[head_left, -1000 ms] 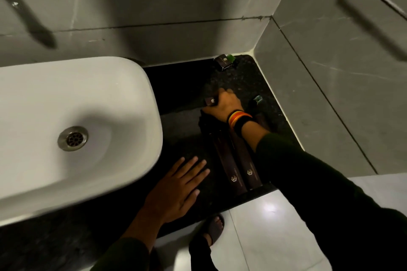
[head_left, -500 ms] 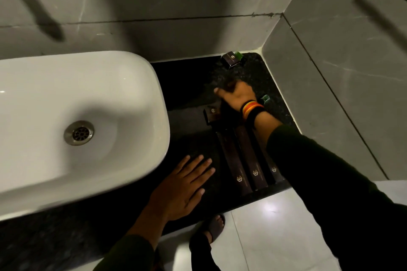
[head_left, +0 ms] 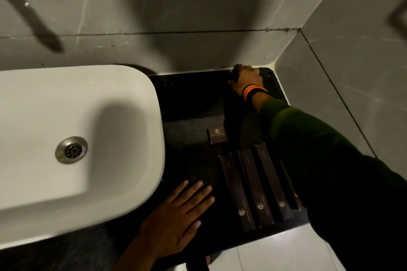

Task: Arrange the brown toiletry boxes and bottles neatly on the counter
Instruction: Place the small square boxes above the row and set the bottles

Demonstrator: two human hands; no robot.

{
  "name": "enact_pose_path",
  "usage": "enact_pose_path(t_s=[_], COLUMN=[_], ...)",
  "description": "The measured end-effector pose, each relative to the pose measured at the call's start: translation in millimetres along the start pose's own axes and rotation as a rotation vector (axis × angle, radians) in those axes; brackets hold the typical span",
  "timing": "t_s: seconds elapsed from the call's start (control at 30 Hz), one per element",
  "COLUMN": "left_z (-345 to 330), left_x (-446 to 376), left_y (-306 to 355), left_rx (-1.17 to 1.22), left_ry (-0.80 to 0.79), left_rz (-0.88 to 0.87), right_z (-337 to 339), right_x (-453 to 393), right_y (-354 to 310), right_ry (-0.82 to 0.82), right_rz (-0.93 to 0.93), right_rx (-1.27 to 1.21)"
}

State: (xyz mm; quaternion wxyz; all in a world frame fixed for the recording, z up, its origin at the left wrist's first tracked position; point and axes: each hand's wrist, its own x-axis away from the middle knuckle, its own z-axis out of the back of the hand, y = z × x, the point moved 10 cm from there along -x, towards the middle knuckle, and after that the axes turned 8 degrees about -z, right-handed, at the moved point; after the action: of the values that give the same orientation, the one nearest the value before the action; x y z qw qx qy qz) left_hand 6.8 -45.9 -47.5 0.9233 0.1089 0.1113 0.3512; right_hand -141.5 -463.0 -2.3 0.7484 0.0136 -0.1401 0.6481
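Observation:
Three long brown boxes with gold logos lie side by side near the front edge of the black counter; a fourth is mostly hidden under my right sleeve. A small brown box stands just behind them. My right hand reaches to the counter's back corner and curls over the small green-capped bottle there, which it almost fully hides. My left hand rests flat on the counter, fingers spread, holding nothing.
A white basin with a metal drain fills the left. Grey tiled walls close the counter at the back and right. White floor tiles and a sandalled foot show below the front edge.
My right hand has left the small brown box and moved back to the far corner, now covering the green-capped bottle. The left hand has stayed flat. The camera shifted slightly.

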Motion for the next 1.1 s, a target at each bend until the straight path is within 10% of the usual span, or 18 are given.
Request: enact_pose_path(t_s=[1.1], left_z=[-6], left_x=[2], left_y=[-3], left_rx=[0.086], left_ry=[0.036], left_rz=[-0.009], right_z=[9], right_x=[170], right_y=[48], right_ry=[-0.149], right_rz=[0.340], right_rx=[-0.139])
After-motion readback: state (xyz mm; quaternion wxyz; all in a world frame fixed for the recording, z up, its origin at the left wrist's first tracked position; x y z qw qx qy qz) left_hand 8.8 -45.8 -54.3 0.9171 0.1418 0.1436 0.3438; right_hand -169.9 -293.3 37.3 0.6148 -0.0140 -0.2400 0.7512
